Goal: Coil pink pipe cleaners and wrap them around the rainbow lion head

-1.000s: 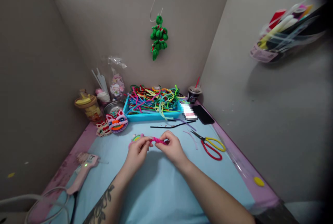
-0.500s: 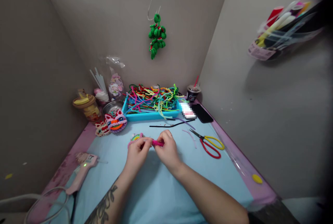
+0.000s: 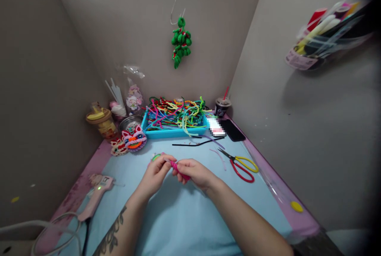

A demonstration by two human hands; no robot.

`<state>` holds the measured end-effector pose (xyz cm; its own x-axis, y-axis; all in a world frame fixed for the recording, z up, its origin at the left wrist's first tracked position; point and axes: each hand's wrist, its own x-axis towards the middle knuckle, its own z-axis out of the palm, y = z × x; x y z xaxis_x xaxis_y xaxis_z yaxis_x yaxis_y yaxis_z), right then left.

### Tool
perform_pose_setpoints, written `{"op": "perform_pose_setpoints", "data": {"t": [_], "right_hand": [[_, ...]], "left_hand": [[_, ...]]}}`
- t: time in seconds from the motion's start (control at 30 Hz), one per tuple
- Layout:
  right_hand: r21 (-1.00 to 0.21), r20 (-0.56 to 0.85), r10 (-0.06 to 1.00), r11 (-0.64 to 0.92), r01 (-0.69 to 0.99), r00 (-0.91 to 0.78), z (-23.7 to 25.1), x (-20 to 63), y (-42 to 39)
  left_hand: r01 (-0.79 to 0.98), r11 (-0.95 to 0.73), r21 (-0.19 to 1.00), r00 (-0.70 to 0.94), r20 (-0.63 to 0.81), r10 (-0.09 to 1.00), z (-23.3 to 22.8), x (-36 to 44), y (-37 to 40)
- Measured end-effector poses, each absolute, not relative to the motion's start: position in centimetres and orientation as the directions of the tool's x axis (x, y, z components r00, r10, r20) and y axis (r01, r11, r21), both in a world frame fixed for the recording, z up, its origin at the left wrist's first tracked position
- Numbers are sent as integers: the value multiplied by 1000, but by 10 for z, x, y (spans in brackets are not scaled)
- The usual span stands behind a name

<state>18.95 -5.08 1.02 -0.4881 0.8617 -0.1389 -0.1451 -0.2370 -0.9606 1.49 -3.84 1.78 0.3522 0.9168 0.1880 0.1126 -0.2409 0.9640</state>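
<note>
Left hand [image 3: 156, 170] pinching, right hand [image 3: 195, 172] curled, fingertips meeting

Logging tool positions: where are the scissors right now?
In the head view, the scissors lie on the blue mat, right of the hands, just in front of the black phone.

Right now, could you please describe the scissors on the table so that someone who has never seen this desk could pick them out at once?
Start at the blue tray of coloured pipe cleaners at the back of the light blue table. In front of it and towards the right wall, beyond the right hand, lie the scissors. One handle loop is yellow and one red, unlike the pink glue gun on the far left.
</note>
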Motion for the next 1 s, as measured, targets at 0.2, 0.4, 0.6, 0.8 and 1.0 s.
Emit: {"op": "perform_pose_setpoints", "data": {"t": [0.2, 0.4, 0.6, 0.8, 1.0], "right_hand": [[-969, -126, 960, -174, -177, -250, 10, 188, -47], [-998, 21, 998, 17, -64, -60, 9, 185, -48], [-952, 238, 968, 216, 214, 78, 5, 185, -48], [-892, 362, 918, 290, 347, 161, -2, 179, -51], [-712, 523, 844, 357, 605, 117, -6, 172, -55]], "left_hand": [[184, -199, 963, 245, 151, 958, 12, 18, -33], [236, -210, 949, 248, 150, 957, 13, 19, -35], [277, -240, 930, 209, 186, 960, 12, 23, -38], [311, -293, 904, 127, 266, 956, 9, 28, -39], [293, -265, 919, 63, 258, 964, 4, 32, -42]]}}
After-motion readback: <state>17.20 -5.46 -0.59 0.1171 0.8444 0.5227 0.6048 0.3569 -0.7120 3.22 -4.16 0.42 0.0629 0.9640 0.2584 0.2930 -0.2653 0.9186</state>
